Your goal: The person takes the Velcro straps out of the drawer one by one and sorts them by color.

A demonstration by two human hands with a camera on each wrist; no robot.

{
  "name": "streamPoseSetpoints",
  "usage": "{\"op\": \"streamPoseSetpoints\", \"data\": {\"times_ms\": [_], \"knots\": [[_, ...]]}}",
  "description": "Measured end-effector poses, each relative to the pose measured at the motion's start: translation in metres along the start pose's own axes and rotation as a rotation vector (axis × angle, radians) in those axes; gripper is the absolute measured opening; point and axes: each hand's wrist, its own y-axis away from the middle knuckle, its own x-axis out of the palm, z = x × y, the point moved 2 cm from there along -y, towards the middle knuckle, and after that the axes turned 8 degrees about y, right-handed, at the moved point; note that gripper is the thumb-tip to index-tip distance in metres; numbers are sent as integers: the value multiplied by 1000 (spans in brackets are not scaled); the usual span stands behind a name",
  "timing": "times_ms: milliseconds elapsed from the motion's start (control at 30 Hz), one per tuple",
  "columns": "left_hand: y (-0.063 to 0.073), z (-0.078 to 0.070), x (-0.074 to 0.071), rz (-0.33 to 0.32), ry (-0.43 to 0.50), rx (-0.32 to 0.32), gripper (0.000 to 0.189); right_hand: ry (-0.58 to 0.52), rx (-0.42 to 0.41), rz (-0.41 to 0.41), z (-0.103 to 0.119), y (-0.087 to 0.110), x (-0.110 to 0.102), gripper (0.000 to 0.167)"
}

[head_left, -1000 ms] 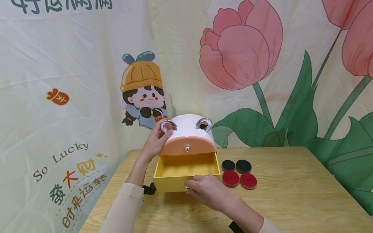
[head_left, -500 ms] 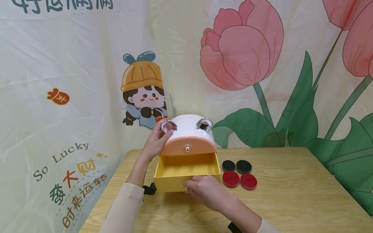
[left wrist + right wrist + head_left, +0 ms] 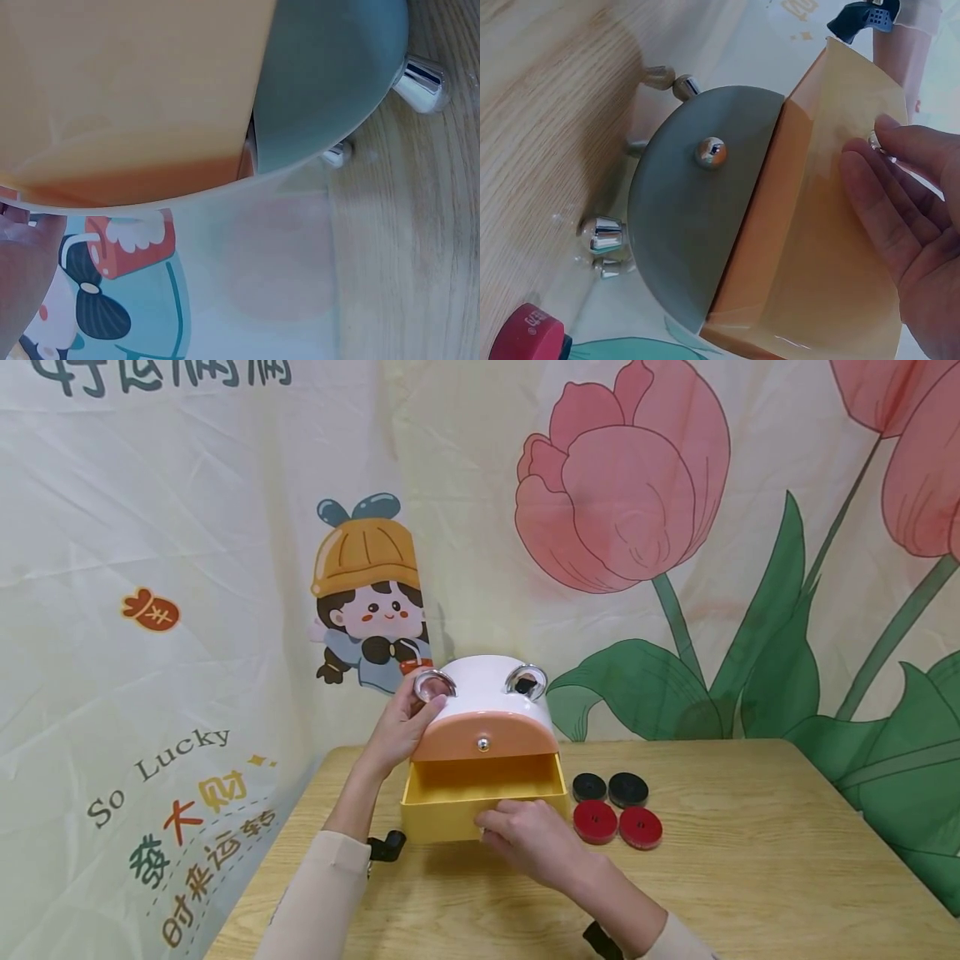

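A white round-topped storage box (image 3: 483, 681) with two chrome rings stands on the table. Its peach upper drawer (image 3: 450, 739) is closed, and its yellow drawer (image 3: 435, 821) is partly pulled out with a bare interior. My left hand (image 3: 401, 724) grips the box's left side by one ring, thumb in front. At the yellow drawer's front, my right hand (image 3: 536, 842) pinches the small chrome knob (image 3: 881, 145), which the fingers mostly hide. Below, in the right wrist view, a grey-green drawer (image 3: 694, 202) with its own round knob sits closed on chrome feet.
Right of the box lie two black rolls (image 3: 627, 789) and two red rolls (image 3: 641, 827) on the wooden table (image 3: 750, 860). A printed cloth (image 3: 480, 527) hangs close behind. Black straps (image 3: 386, 846) show by both wrists.
The yellow drawer has slid part of the way inward, and my right hand has moved with it toward the box. My left hand stays on the box's side.
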Motion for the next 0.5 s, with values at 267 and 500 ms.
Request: {"op": "streamPoseSetpoints", "data": {"times_ms": [267,500], "knots": [[0,1,1,4,9,2,64,-53,51,10,-9,-6,6,21],[-3,2,0,9,22,32,61,-73,85,24,-16,-10,10,22]]}}
